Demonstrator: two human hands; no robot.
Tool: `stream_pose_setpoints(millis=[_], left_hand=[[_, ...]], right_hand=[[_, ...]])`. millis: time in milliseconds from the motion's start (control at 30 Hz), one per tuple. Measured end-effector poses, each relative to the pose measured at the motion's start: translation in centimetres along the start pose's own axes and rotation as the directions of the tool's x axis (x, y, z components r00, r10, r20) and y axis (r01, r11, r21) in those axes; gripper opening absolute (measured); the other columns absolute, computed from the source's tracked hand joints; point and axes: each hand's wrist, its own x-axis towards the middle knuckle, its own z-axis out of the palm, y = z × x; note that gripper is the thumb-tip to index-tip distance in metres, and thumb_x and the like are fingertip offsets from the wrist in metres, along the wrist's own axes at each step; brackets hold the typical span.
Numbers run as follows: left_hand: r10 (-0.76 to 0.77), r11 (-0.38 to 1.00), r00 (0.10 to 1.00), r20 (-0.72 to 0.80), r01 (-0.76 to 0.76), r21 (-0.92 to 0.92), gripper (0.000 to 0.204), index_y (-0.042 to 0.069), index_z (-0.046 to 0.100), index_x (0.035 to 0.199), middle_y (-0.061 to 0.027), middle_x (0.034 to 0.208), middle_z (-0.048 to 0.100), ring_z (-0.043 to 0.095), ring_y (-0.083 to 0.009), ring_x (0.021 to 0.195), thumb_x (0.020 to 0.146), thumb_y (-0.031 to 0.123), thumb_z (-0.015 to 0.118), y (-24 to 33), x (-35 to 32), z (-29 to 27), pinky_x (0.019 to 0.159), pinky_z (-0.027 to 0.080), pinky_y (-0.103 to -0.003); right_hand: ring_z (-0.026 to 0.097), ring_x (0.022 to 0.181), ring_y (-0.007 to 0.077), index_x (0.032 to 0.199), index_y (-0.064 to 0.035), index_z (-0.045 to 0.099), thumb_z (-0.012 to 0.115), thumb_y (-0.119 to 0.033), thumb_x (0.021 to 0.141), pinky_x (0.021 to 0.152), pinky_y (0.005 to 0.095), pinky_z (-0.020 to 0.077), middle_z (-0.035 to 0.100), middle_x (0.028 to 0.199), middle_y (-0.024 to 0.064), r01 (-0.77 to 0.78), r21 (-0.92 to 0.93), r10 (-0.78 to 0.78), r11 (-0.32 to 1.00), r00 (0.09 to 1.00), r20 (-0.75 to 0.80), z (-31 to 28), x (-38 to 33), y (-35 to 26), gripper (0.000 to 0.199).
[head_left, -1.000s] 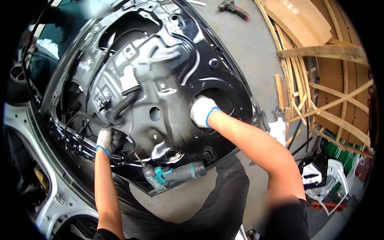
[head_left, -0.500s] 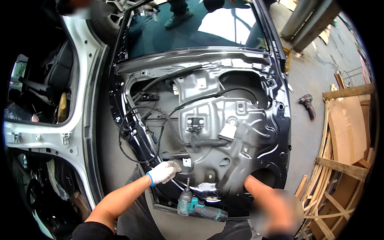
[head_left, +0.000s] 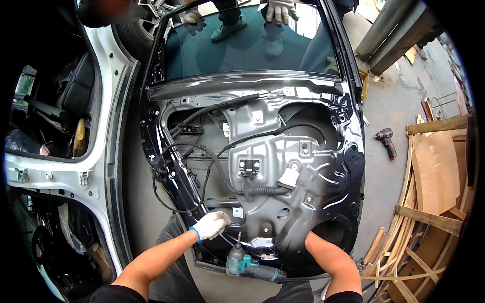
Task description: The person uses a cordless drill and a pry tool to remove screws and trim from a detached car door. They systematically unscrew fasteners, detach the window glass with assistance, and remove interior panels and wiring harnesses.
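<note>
A black car door (head_left: pixel 356 194) stands in front of me, its bare inner side facing me and its window (head_left: pixel 222 55) at the far end. My left hand (head_left: pixel 212 225), in a white glove with a blue cuff, is closed at the panel's lower left; what its fingers hold, if anything, is hidden. My right forearm (head_left: pixel 328 255) reaches into the door's round lower opening (head_left: pixel 333 231), and the hand is out of sight inside. A teal and black cordless driver (head_left: pixel 250 266) lies along the near edge. Black cables (head_left: pixel 283 130) and a corrugated sleeve (head_left: pixel 268 191) cross the panel.
On the left is a white car body (head_left: pixel 96 177). A second drill (head_left: pixel 387 144) lies on the floor at right, near a wooden crate with cardboard (head_left: pixel 437 171). Beyond the window appears another person's gloved hand (head_left: pixel 279 11). A metal post (head_left: pixel 396 38) stands far right.
The door sits slightly lower in view, and my left hand has shifted a little right and down with it. A co-worker's gloved hands have appeared at the far end of the window.
</note>
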Motion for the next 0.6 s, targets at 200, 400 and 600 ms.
stream_pose_setpoints(millis=[200, 400, 600], left_hand=[[-0.013, 0.999, 1.000, -0.026, 0.012, -0.042, 0.021, 0.000, 0.057, 0.105, -0.0032, 0.061, 0.051, 0.044, -0.0109, 0.039, 0.095, 0.016, 0.048, -0.4, -0.3, 0.2, 0.036, 0.034, -0.027], [0.004, 1.000, 1.000, -0.026, -0.004, -0.018, 0.023, -0.001, 0.057, 0.106, -0.0037, 0.060, 0.051, 0.044, -0.0111, 0.039, 0.093, 0.014, 0.045, 0.2, -0.3, 0.3, 0.037, 0.035, -0.027], [0.020, 1.000, 0.999, -0.041, -0.021, -0.023, 0.024, 0.000, 0.058, 0.106, -0.0043, 0.061, 0.052, 0.045, -0.0115, 0.039, 0.090, 0.012, 0.044, -0.4, -0.5, 0.1, 0.037, 0.036, -0.028]], right_hand=[[0.067, 0.099, 0.0314, 0.110, -0.0096, 0.073, 0.051, -0.024, 0.089, 0.088, 0.0437, 0.0510, 0.071, 0.113, 0.0144, -0.021, -0.016, 0.020, 1.000, 1.000, -0.012, -0.4, 0.2, 0.2, 0.033], [0.068, 0.099, 0.0321, 0.110, -0.0094, 0.073, 0.051, -0.024, 0.089, 0.088, 0.0443, 0.0512, 0.071, 0.113, 0.0148, -0.051, 0.010, 0.052, 0.999, 0.986, -0.160, -3.1, -0.7, 1.8, 0.033], [0.070, 0.093, 0.0341, 0.101, -0.0089, 0.075, 0.053, -0.022, 0.087, 0.082, 0.0465, 0.0540, 0.072, 0.108, 0.0147, -0.031, -0.172, 0.076, 0.985, 0.963, 0.260, -11.4, -7.3, 0.5, 0.029]])
